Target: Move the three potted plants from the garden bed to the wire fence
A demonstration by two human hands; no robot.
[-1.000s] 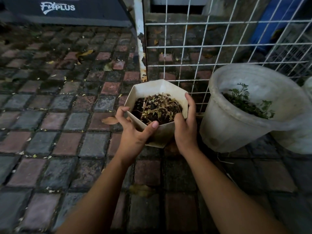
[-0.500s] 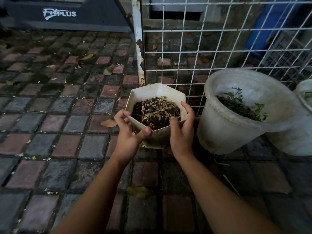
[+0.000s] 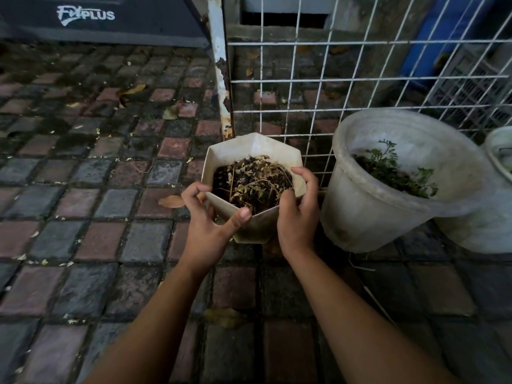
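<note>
A cream hexagonal pot with dark soil and a dried brown plant sits low over the brick paving, right in front of the white wire fence. My left hand grips its left near rim, thumb across the front wall. My right hand clasps its right side, fingers curled over the rim. To the right, a large round white pot with a small green plant stands against the fence. A third white pot shows at the right edge.
A rusty white fence post stands just left of the hexagonal pot. A dark panel with "FitPLUS" lettering lies at the far left. Wet red and grey pavers with scattered dry leaves cover the ground. A blue object stands behind the fence.
The hexagonal pot has come down and slightly nearer the fence base with both hands on it. My right fingers have curled further over the rim.
</note>
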